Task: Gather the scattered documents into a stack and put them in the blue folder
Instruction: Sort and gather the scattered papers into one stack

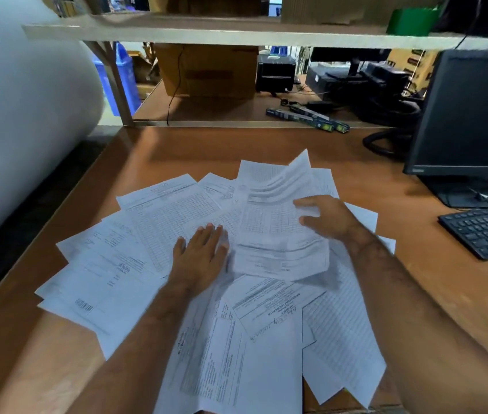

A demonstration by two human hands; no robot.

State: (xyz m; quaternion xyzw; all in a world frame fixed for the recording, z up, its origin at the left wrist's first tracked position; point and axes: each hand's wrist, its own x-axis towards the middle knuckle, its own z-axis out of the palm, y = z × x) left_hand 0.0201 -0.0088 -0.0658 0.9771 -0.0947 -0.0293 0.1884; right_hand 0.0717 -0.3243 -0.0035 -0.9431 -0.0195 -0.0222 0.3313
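The documents (159, 264) lie fanned and overlapping across the desk (416, 264), not yet squared into a stack. The left hand (199, 255) lies flat with fingers straight, pressing the sheets, probably to anchor them. The right hand (324, 218) grips one sheet (278, 231) by its edge, lifting it clear of the pile. No blue folder is visible.

I see 2 bare forearms extended forward. Left hand (199, 253): palm down, fingers straight and together, pressed flat. Right hand (324, 218): fingers curled inward, thumb opposed, pinching a sheet, wrist angled toward the left.
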